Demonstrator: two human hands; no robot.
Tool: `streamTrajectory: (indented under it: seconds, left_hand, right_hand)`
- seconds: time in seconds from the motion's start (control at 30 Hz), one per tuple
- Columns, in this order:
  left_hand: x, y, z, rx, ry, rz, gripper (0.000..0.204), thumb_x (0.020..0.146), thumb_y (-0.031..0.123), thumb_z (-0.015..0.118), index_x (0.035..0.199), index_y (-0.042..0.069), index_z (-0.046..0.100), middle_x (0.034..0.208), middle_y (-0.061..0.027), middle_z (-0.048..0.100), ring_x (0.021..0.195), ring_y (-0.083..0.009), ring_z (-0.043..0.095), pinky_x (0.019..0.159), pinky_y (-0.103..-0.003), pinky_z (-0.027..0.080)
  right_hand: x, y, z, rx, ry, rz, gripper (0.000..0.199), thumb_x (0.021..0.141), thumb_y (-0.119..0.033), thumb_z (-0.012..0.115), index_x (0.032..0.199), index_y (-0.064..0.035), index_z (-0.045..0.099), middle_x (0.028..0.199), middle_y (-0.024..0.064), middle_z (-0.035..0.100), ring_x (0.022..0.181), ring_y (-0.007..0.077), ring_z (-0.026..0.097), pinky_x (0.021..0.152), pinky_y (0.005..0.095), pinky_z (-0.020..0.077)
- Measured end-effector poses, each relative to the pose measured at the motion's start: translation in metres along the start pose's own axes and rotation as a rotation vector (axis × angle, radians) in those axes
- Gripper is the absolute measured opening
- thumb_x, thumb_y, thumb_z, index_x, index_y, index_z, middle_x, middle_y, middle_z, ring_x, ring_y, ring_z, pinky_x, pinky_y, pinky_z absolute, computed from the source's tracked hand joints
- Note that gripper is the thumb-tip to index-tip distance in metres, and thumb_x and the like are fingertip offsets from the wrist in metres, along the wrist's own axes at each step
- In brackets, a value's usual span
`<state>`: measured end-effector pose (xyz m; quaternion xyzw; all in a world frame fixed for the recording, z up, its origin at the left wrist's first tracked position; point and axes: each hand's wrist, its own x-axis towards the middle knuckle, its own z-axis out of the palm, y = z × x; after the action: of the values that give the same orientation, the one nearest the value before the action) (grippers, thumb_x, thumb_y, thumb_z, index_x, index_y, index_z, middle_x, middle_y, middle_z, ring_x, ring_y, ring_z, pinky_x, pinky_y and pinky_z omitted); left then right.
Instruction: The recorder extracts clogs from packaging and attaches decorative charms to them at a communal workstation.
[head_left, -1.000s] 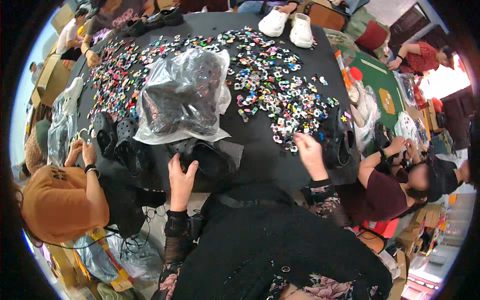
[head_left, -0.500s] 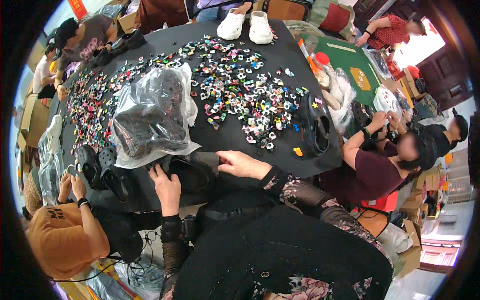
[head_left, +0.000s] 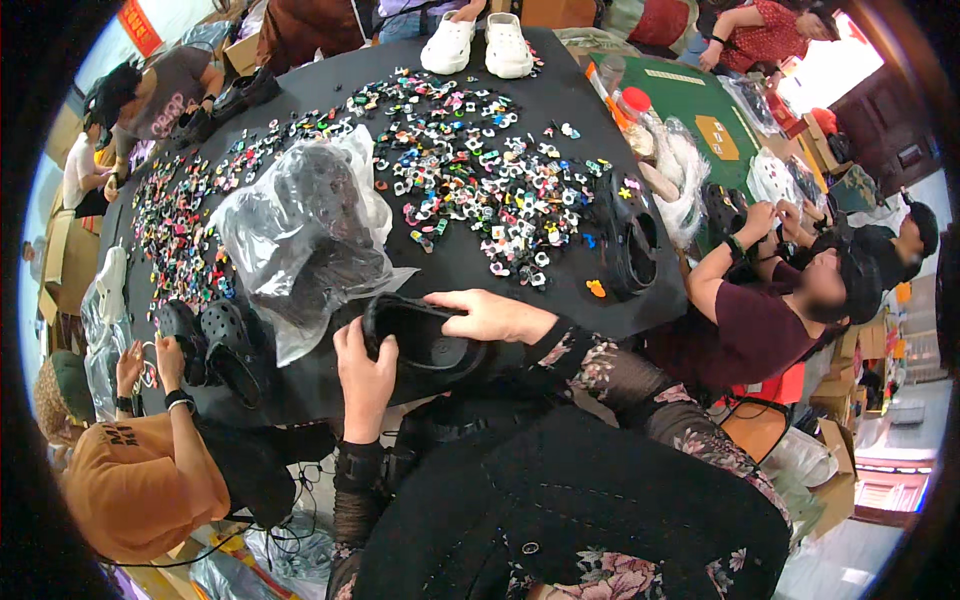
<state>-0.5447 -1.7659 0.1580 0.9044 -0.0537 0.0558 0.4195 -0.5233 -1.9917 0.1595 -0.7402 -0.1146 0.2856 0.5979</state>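
Note:
A black clog (head_left: 435, 345) is held between my two hands at the near table edge, its open top tipped toward me. My left hand (head_left: 366, 375) grips its left end, fingers curled over the rim. At its far right side, my right hand (head_left: 492, 316) has the thumb inside and the fingers outside. Just beyond the clog lies a clear plastic bag (head_left: 300, 235) with dark clogs in it. Small colourful shoe charms (head_left: 490, 190) are strewn over the black table (head_left: 560, 325).
More black clogs stand at left (head_left: 228, 345) and right (head_left: 632, 235). White clogs (head_left: 509, 50) are at the far edge. A person in an orange shirt (head_left: 140, 480) sits left; another in maroon (head_left: 745, 345) works at right. A green table (head_left: 690, 100) adjoins.
Both hands have closed on the black clog and raised and tilted it. My right hand has moved onto its rim. The plastic bag's near edge has shifted.

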Motion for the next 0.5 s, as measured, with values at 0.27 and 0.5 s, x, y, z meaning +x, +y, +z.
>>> streamTrajectory:
  seconds: [0.27, 0.5]
  left_hand:
    - [0.039, 0.004, 0.013, -0.209, -0.222, 0.222, 0.030, 0.087, 0.016, 0.059, 0.108, -0.005, 0.057, 0.108, -0.0161, 0.058, 0.071, -0.0199, 0.059, 0.066, -0.028, 0.047]
    - [0.071, -0.033, 0.051, 0.064, -0.305, 0.331, 0.040, 0.089, 0.020, 0.055, 0.119, -0.006, 0.050, 0.131, -0.0284, 0.041, 0.112, -0.0399, 0.049, 0.094, -0.039, 0.041]
  right_hand:
    - [-0.084, 0.013, -0.055, -0.110, 0.087, 0.000, 0.047, 0.080, -0.013, 0.055, 0.125, 0.0013, 0.050, 0.111, 0.0118, 0.062, 0.098, 0.0145, 0.056, 0.086, 0.0271, 0.0434]
    - [-0.130, 0.008, -0.062, 0.138, 0.209, 0.217, 0.050, 0.081, -0.007, 0.052, 0.130, 0.0016, 0.046, 0.126, 0.0102, 0.054, 0.115, 0.0139, 0.048, 0.098, 0.0265, 0.0356]
